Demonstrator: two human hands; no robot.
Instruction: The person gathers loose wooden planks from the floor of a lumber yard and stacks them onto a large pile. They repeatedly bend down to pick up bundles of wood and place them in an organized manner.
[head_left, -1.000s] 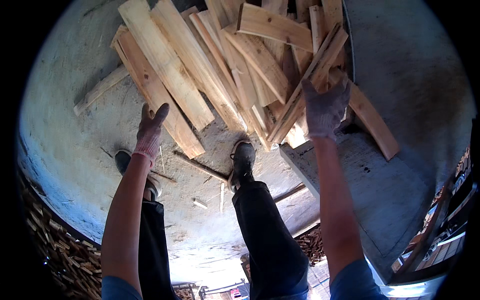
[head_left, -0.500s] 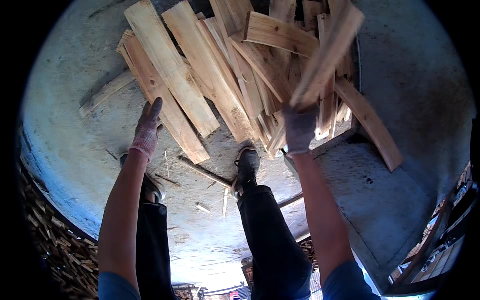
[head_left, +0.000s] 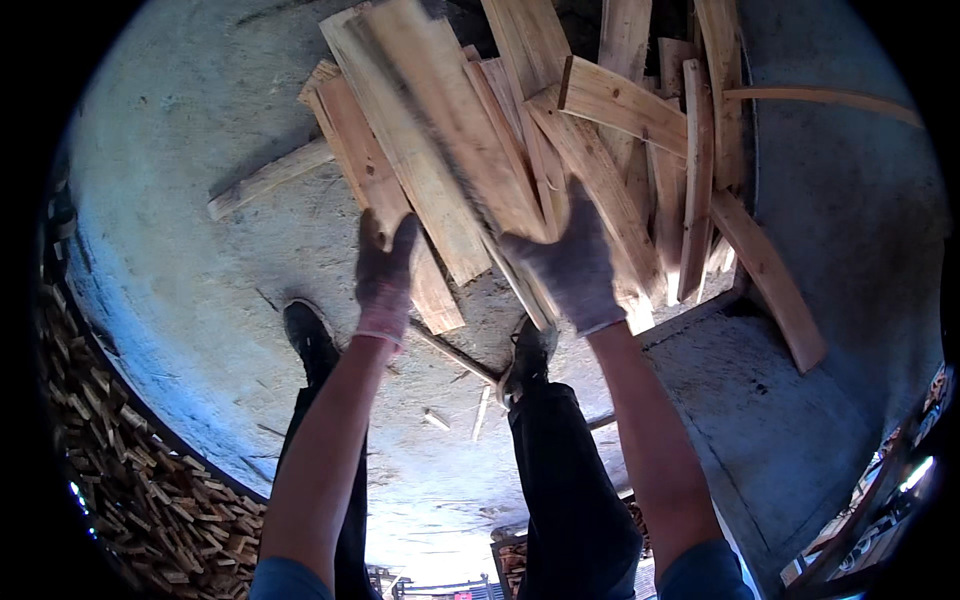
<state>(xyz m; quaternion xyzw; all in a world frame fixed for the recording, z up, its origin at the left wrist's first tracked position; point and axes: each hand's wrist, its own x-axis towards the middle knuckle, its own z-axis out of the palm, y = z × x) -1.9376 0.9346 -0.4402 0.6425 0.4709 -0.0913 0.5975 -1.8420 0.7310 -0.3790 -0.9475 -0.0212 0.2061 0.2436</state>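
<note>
My left hand (head_left: 385,275), in a grey work glove, is over the near part of a reddish-brown plank (head_left: 365,150). Its thumb and fingers are apart. A long pale plank (head_left: 410,140) lies just right of that one. To the right, my gloved right hand (head_left: 575,262) has its thumb and fingers spread wide. The thumb is at the near end of a broad, motion-blurred plank (head_left: 450,110), tilted so that its thin edge shows. Whether the palm touches this plank I cannot tell. Beyond the right hand lies a slanting plank (head_left: 600,170).
More planks are heaped at the upper right, with a short board (head_left: 625,105) across them. One curved plank (head_left: 770,280) leans by a grey slab (head_left: 760,420); another curved strip (head_left: 830,95) extends right. Small sticks (head_left: 455,355) lie near my shoes. Piled wood pieces (head_left: 150,490) fill the lower left.
My right hand has let go of the raised plank it held and moved to the left. My left hand has moved right, over the reddish plank. The broad plank between them has tilted.
</note>
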